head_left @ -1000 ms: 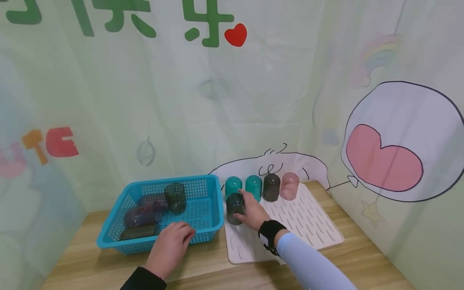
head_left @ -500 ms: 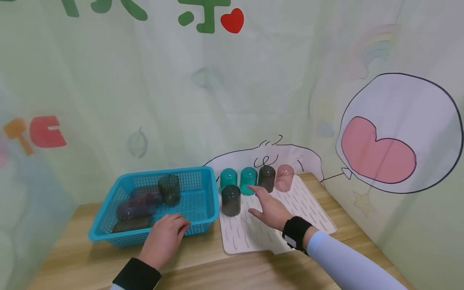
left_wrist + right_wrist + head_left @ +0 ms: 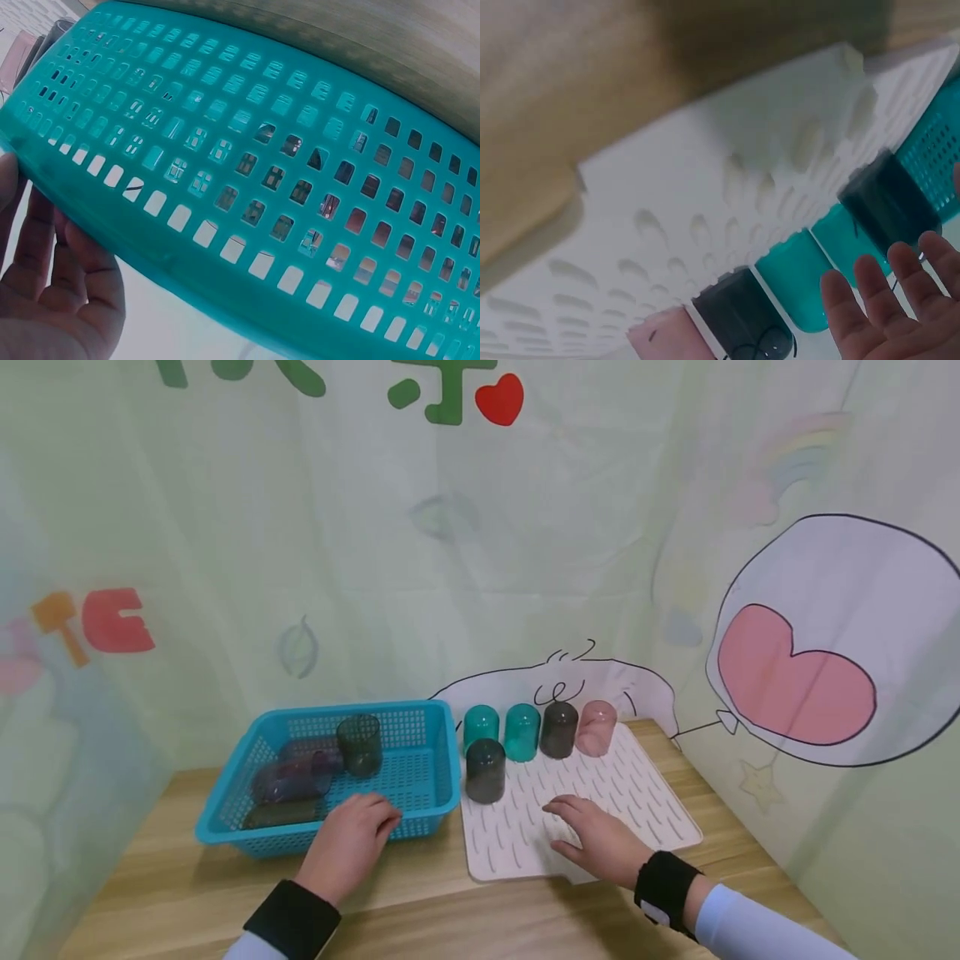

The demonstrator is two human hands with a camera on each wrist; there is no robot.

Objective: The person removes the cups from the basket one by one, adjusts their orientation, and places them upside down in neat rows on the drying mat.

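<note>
My left hand [image 3: 355,839] holds the front rim of the blue perforated plastic basket [image 3: 442,814]; in the left wrist view its bent fingers [image 3: 67,281] meet the rim. My right hand [image 3: 600,841] hovers over the near part of the white drying mat [image 3: 525,856], fingers spread, with nothing in it. Upside down along the mat's back edge stand two teal cups [image 3: 521,732], a dark grey cup [image 3: 558,731] and a pink cup [image 3: 597,728]. Another dark grey cup [image 3: 485,772] stands upside down in front of the left teal one.
Inside the basket, a grey see-through cup [image 3: 360,746] stands behind purplish cups [image 3: 288,781] and a dark cup [image 3: 281,814] lying on their sides. Both rest on a wooden table [image 3: 420,910]. A printed curtain [image 3: 487,568] hangs close behind and to the right.
My right hand has let go of the front dark grey cup, leaving it on the mat, and has drawn back right and nearer. The left hand stays at the basket rim.
</note>
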